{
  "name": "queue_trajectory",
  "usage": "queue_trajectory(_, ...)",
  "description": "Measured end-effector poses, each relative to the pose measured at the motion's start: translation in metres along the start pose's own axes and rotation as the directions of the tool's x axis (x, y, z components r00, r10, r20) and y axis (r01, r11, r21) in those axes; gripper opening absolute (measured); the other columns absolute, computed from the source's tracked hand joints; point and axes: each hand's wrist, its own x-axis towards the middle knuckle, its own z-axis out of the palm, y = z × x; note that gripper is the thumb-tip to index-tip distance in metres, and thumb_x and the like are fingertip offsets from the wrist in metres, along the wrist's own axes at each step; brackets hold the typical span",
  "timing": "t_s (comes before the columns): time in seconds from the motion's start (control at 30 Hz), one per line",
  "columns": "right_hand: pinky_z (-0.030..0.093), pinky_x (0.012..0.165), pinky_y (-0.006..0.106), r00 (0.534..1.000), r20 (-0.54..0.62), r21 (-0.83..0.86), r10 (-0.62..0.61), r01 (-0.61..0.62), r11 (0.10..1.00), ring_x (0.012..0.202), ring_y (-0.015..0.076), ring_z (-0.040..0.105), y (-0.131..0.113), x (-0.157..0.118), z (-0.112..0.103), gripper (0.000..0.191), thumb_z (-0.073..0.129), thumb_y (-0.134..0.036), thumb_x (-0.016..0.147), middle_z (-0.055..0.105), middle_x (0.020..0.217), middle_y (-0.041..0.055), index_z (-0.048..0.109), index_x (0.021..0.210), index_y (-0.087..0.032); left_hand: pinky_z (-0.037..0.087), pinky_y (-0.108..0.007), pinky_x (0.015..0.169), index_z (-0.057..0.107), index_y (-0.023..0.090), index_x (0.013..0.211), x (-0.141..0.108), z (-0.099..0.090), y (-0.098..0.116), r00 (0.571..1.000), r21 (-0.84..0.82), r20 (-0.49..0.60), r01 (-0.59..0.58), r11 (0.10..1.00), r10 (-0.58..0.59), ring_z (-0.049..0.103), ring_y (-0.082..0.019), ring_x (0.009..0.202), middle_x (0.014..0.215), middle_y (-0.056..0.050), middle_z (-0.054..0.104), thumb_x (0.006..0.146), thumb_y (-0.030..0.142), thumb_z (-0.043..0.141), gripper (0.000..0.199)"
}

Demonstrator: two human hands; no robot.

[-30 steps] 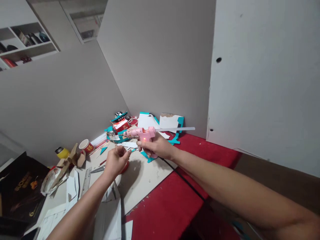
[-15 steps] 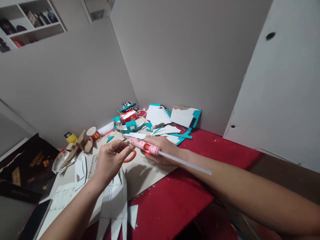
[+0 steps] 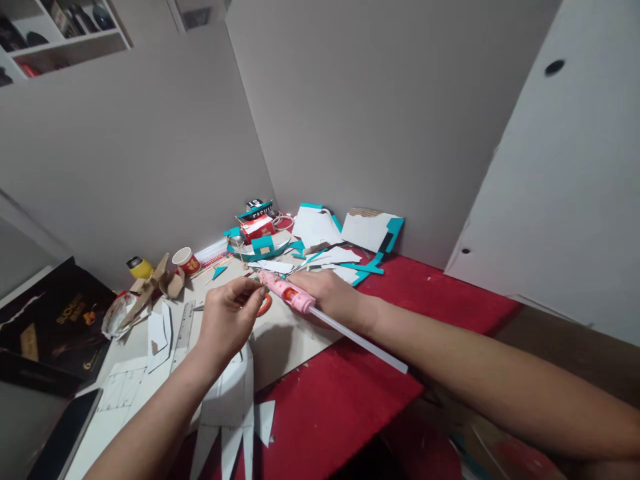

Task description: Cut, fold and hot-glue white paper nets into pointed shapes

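Note:
My right hand (image 3: 325, 297) is wrapped round a pink hot glue gun (image 3: 290, 291), its nozzle end pointing away from me. A long translucent glue stick (image 3: 360, 340) sticks out of its rear. Close to the nozzle, my left hand (image 3: 230, 320) pinches thumb and fingertips together; what lies between them is too small to make out. Orange-handled scissors (image 3: 265, 305) lie partly hidden behind the left fingers. Below the hands, a white card cutout (image 3: 230, 393) with pointed strips hangs towards the table's near edge.
A red cloth (image 3: 320, 413) covers the table, with a pale board on it. Card scraps with teal edges (image 3: 345, 257) lie at the back. A paper cup (image 3: 186, 261), a steel ruler (image 3: 184, 327), a black box (image 3: 60, 320) and a phone (image 3: 65, 433) are left.
The rear of the glue gun and its glue stick have swung down and slightly left. The red glow beneath the gun no longer shows. My left hand keeps its pinch.

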Motion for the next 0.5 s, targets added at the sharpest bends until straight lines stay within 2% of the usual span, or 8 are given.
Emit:
queue_trajectory(0.1,0.032,0.053,0.024,1.0,-0.023,-0.019,0.002,-0.002,1.0,0.056,0.013,0.047,-0.005,0.001,0.0,0.017,0.045,-0.029,0.087,0.055,0.066,0.001,0.045,0.072,-0.02,0.045,-0.023,0.056,0.069,0.017,0.076,0.002,0.002,-0.006,0.994,0.174,-0.044,-0.093,0.98,0.102,0.061,-0.013,0.056,0.066,-0.003,0.071,0.081,0.022,0.058,0.013)
queue_trajectory(0.23,0.031,0.05,0.024,0.999,-0.014,-0.039,-0.049,0.049,0.998,0.054,0.0121,0.046,-0.02,-0.001,0.004,0.019,0.044,-0.027,0.088,0.055,0.063,-0.0001,0.046,0.07,-0.02,0.045,-0.026,0.058,0.067,0.015,0.074,0.005,-0.006,-0.016,0.977,0.247,-0.191,-0.042,0.968,0.091,0.06,-0.015,0.056,0.064,-0.004,0.068,0.081,0.02,0.055,0.014)
queue_trajectory(0.3,0.032,0.051,0.024,1.0,-0.005,-0.02,-0.03,0.03,0.999,0.054,0.012,0.046,-0.024,-0.002,0.005,0.019,0.044,-0.027,0.087,0.054,0.063,-0.0002,0.046,0.07,-0.02,0.045,-0.024,0.057,0.065,0.016,0.073,0.002,-0.012,-0.015,0.972,0.231,-0.222,-0.022,0.973,0.075,0.059,-0.013,0.054,0.062,-0.002,0.066,0.081,0.02,0.056,0.013)
queue_trajectory(0.37,0.035,0.053,0.024,1.0,-0.007,-0.008,0.017,-0.017,1.0,0.056,0.0128,0.049,-0.024,-0.002,0.005,0.017,0.044,-0.027,0.087,0.055,0.065,0.0008,0.047,0.072,-0.019,0.044,-0.021,0.054,0.064,0.017,0.068,-0.004,-0.016,-0.01,0.98,0.156,-0.195,-0.003,0.988,0.033,0.056,-0.011,0.051,0.057,0.001,0.063,0.082,0.023,0.057,0.016)
queue_trajectory(0.5,0.038,0.057,0.025,0.999,0.021,0.002,0.024,-0.024,1.0,0.061,0.0144,0.052,-0.018,-0.002,0.004,0.013,0.044,-0.024,0.087,0.057,0.071,0.0031,0.05,0.078,-0.018,0.045,-0.02,0.05,0.065,0.017,0.069,-0.015,-0.013,-0.002,0.996,-0.115,-0.001,0.088,0.989,-0.089,0.056,-0.011,0.051,0.057,0.001,0.063,0.08,0.033,0.064,0.019)
